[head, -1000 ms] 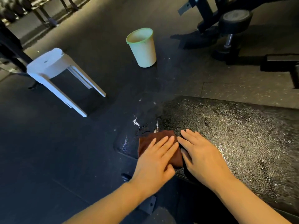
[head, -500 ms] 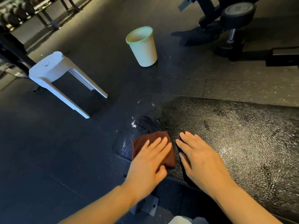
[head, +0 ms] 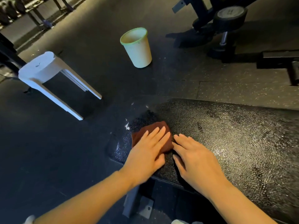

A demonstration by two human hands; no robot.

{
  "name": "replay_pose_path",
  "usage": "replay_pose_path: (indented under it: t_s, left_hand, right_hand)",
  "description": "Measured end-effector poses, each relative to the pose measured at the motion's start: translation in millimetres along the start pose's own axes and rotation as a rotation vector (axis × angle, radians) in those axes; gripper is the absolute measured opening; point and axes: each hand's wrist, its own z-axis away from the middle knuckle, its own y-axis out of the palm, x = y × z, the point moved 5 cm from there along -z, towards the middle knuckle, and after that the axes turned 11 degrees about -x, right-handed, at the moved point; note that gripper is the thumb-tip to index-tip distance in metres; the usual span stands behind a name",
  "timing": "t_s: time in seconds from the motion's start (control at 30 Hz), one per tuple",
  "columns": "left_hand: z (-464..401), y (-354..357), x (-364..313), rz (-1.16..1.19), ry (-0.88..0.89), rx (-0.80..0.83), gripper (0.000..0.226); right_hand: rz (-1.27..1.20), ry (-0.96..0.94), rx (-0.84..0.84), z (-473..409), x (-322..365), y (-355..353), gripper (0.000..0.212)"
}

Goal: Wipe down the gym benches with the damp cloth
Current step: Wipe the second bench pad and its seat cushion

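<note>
A black textured gym bench pad [head: 234, 138] stretches from the centre to the right edge, its surface glistening wet. A folded brown cloth [head: 142, 133] lies near the pad's left end. My left hand [head: 148, 151] presses flat on the cloth with straight fingers and covers most of it. My right hand [head: 195, 160] rests flat on the pad just right of the cloth, fingers straight, holding nothing.
A pale bucket with a green rim [head: 137, 47] stands on the dark rubber floor beyond the bench. A white plastic stool [head: 47, 73] is at the left. A dumbbell [head: 229, 18] and dark machine frames sit at the top right. The bench's metal foot [head: 139, 206] shows below.
My left hand has slid the cloth a little left along the pad, then back toward the right hand. My right hand has stayed flat in about the same spot.
</note>
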Motion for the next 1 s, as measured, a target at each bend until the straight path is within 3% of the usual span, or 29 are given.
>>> replay_pose_path:
  t_s: [0.07, 0.17, 0.27, 0.5, 0.6, 0.67, 0.77, 1.0]
  left_hand:
    - [-9.9, -4.8, 17.1, 0.003, -0.012, 0.036, 0.067]
    - [-51.1, -4.4, 54.5, -0.061, -0.210, 0.045, 0.060]
    - [-80.3, 0.7, 58.9, -0.094, -0.315, 0.001, 0.060]
    - [-36.2, 12.2, -1.0, -0.021, 0.038, 0.024, 0.073]
    - [-56.3, 5.7, 34.6, -0.059, -0.067, 0.041, 0.075]
    - [-85.8, 3.7, 59.2, -0.104, -0.199, 0.043, 0.064]
    - [-118.5, 9.7, 58.4, -0.141, -0.282, 0.006, 0.059]
    - [-89.4, 10.7, 12.8, -0.063, -0.068, -0.011, 0.062]
  right_hand:
    - [-0.017, 0.023, 0.033, -5.1, -3.2, -2.7, 0.035]
    - [-0.019, 0.101, 0.113, -18.2, -5.3, -15.5, 0.026]
    - [-0.008, 0.098, 0.083, -36.3, -12.1, -24.4, 0.036]
    - [0.116, 0.075, 0.193, -73.1, -26.8, -15.2, 0.055]
    - [0.210, 0.081, 0.316, -73.5, -28.8, -12.6, 0.053]
    - [0.278, 0.088, 0.381, -73.9, -28.3, -12.9, 0.044]
    - [0.311, 0.107, 0.416, -82.2, -26.3, -14.8, 0.035]
    - [0.365, 0.131, 0.448, -89.2, -29.2, -15.9, 0.027]
